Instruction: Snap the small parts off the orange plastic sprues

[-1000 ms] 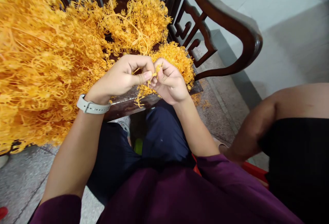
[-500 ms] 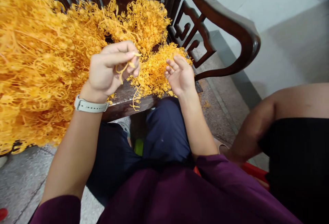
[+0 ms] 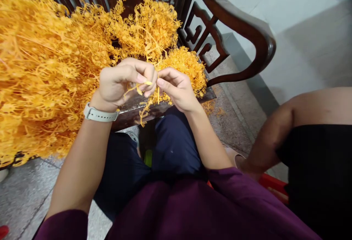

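Note:
My left hand (image 3: 121, 84), with a pale watch strap at the wrist, is closed around a thin orange plastic sprig (image 3: 137, 87) that dangles below its fingers. My right hand (image 3: 176, 89) pinches the same sprig at its tip, thumb against forefinger, touching the left fingertips. Both hands hover over the front edge of a dark wooden bench seat (image 3: 154, 109). A small heap of orange plastic pieces (image 3: 184, 65) lies just behind my right hand.
A large mass of orange plastic sprigs (image 3: 44, 75) covers the bench to the left. The carved wooden armrest (image 3: 236, 23) curves at the right. Another person's bare arm (image 3: 288, 126) and dark clothing sit at the right. Grey stone floor (image 3: 16, 192) lies below.
My hands were apart half a second ago, the right one open over the small heap. Now the right hand has come back and pinches the sprig held by the left.

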Demonstrator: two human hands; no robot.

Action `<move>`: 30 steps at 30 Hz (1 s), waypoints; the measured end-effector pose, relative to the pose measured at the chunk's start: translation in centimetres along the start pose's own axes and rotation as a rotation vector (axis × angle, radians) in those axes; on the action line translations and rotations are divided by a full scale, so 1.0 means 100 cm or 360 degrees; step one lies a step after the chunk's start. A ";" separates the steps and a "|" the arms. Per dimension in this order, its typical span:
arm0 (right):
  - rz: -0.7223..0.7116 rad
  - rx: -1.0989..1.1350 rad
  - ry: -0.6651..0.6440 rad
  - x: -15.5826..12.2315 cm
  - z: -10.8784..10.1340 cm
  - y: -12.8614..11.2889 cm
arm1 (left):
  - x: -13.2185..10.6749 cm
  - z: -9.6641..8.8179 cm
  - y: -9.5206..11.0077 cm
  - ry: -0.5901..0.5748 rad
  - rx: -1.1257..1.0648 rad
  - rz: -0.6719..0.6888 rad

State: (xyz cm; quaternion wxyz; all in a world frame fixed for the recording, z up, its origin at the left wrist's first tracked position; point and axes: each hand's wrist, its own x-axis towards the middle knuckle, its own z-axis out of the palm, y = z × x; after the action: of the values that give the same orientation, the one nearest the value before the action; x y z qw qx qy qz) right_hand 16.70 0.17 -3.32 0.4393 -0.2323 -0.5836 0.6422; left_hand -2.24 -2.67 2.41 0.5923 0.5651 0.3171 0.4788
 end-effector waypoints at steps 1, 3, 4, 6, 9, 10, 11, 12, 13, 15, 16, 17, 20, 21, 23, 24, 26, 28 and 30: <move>-0.0024 -0.0006 0.0045 0.000 -0.001 0.001 | 0.000 -0.001 0.000 -0.0044 0.0011 -0.0014; -0.0055 -0.0011 0.0182 -0.001 -0.003 0.001 | 0.000 -0.003 0.000 -0.0138 0.0029 -0.0056; -0.0067 -0.0018 0.0271 -0.002 -0.005 0.000 | 0.000 -0.003 0.000 -0.0130 0.0036 -0.0076; -0.0107 -0.0047 0.0478 -0.008 -0.012 -0.004 | 0.000 -0.004 0.000 -0.0119 -0.0012 -0.0119; -0.0171 -0.0117 0.0732 -0.024 -0.037 -0.016 | 0.000 -0.004 -0.001 -0.0089 -0.0189 -0.0128; -0.0161 -0.0162 0.0767 -0.030 -0.050 -0.020 | 0.001 -0.005 -0.001 -0.0074 -0.0223 -0.0127; -0.0120 -0.0229 0.0772 -0.036 -0.064 -0.024 | 0.001 -0.006 -0.002 -0.0055 -0.0234 -0.0128; -0.0058 -0.0323 0.0763 -0.042 -0.079 -0.027 | 0.002 -0.006 -0.002 -0.0041 -0.0220 -0.0137; 0.0003 -0.0435 0.0766 -0.047 -0.094 -0.030 | 0.003 -0.007 -0.003 -0.0027 -0.0187 -0.0149; 0.0085 -0.0684 0.0815 -0.056 -0.124 -0.033 | 0.006 -0.008 -0.005 -0.0018 -0.0104 -0.0159; 0.0103 -0.0814 0.0861 -0.061 -0.138 -0.033 | 0.008 -0.007 -0.005 -0.0024 -0.0053 -0.0166; 0.0111 -0.0948 0.0914 -0.066 -0.151 -0.034 | 0.009 -0.006 -0.005 -0.0035 0.0006 -0.0175; 0.0139 -0.1352 0.1093 -0.089 -0.192 -0.032 | 0.014 0.000 -0.006 -0.0047 0.0166 -0.0220; 0.0166 -0.1487 0.1166 -0.098 -0.206 -0.031 | 0.015 0.002 -0.006 -0.0031 0.0186 -0.0236; 0.0269 -0.1769 0.1351 -0.118 -0.234 -0.025 | 0.019 0.007 -0.007 0.0009 0.0162 -0.0248; 0.0338 -0.1896 0.1448 -0.127 -0.246 -0.021 | 0.020 0.009 -0.008 0.0023 0.0144 -0.0255; 0.0469 -0.2047 0.1578 -0.142 -0.265 -0.010 | 0.023 0.013 -0.011 0.0042 0.0129 -0.0260; 0.0524 -0.2100 0.1596 -0.151 -0.276 0.001 | 0.026 0.016 -0.015 0.0069 0.0169 -0.0274; 0.0461 -0.2117 0.1594 -0.157 -0.279 0.009 | 0.028 0.017 -0.017 0.0109 0.0269 -0.0288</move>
State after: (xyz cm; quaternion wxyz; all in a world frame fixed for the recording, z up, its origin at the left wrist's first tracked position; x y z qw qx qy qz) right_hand 46.99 2.30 -13.43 0.3312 -0.7723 -0.5409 0.0359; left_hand 0.62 -0.54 1.52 0.5722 0.5655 0.4259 0.4140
